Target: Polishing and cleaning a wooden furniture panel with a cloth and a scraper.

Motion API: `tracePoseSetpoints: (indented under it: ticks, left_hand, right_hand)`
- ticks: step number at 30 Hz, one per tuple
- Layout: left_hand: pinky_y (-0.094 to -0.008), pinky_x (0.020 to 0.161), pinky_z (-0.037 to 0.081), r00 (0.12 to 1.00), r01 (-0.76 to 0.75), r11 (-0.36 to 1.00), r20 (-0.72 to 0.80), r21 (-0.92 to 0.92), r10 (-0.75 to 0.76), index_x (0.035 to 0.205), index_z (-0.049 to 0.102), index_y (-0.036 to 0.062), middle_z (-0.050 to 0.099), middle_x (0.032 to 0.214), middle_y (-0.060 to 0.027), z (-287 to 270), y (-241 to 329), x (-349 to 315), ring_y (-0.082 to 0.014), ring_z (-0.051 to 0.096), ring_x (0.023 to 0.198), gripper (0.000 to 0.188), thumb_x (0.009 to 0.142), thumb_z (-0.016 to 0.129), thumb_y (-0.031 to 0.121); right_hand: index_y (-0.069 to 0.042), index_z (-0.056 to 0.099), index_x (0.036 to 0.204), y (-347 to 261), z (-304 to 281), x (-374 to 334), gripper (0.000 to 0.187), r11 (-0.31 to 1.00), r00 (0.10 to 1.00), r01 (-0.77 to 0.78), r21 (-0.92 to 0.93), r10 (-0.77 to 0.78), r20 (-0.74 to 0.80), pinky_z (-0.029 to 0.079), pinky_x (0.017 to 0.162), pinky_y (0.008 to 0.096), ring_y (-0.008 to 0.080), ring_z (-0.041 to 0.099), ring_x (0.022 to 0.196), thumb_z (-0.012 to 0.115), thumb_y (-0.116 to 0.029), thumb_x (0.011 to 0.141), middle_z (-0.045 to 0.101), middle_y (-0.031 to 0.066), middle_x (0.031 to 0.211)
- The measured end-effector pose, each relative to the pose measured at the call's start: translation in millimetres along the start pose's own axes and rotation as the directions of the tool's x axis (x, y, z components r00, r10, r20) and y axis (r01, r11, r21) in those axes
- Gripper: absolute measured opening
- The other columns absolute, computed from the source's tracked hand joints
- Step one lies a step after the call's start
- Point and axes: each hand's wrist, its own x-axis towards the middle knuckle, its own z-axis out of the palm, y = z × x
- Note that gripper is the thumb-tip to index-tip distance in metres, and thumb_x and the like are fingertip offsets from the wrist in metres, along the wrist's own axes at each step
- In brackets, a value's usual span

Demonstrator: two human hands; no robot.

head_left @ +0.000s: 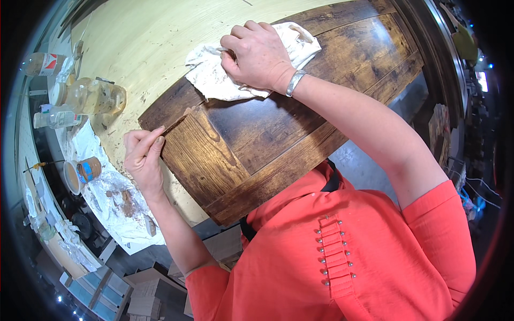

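Observation:
A dark brown stained wooden panel (257,139) with a raised frame lies on a pale wooden tabletop (144,37). My right hand (257,53), with a silver bracelet on the wrist, presses a crumpled white cloth (214,80) against the panel's far end. My left hand (143,155) has its fingers pinched together at the panel's left edge, touching the wood; whether something small is between the fingertips cannot be made out.
Left of the panel lie a stained white sheet (115,200), a small open jar of brown paste (88,170) with its lid beside it, a clear glass jar (96,96) and plastic bottles (45,64). Stacked boards (144,297) sit on the floor below.

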Motion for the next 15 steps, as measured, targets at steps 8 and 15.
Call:
tracePoseSetpoints:
  ticks: [8, 15]
  left_hand:
    - [-0.0242, 0.077, 0.038, 1.000, -0.004, 1.000, 0.003, 0.023, 0.004, 0.097, 0.076, 0.0034, 0.053, 0.081, 0.0000, 2.6, 2.8, 0.9, -0.0142, 0.046, 0.085, 0.023, 0.075, 0.073, -0.005]
    - [-0.0250, 0.081, 0.037, 0.999, -0.037, 0.996, 0.010, 0.082, 0.036, 0.096, 0.077, 0.0042, 0.054, 0.082, -0.0003, 11.0, 9.3, 7.0, -0.0156, 0.046, 0.088, 0.024, 0.074, 0.073, -0.005]
  right_hand:
    - [-0.011, 0.068, 0.076, -0.7, -0.9, 0.6, 0.019, 1.000, 1.000, -0.005, -0.003, 0.005, 0.015, 0.045, 0.081, 0.0375, 0.0230, 0.060, 0.080, 0.058, -0.026, 0.082, 0.064, 0.0062, 0.077]
    - [-0.011, 0.068, 0.077, -0.6, 0.0, 0.0, 0.019, 1.000, 1.000, -0.010, 0.002, 0.010, 0.016, 0.045, 0.081, 0.0375, 0.0233, 0.060, 0.081, 0.058, -0.026, 0.082, 0.064, 0.0064, 0.078]
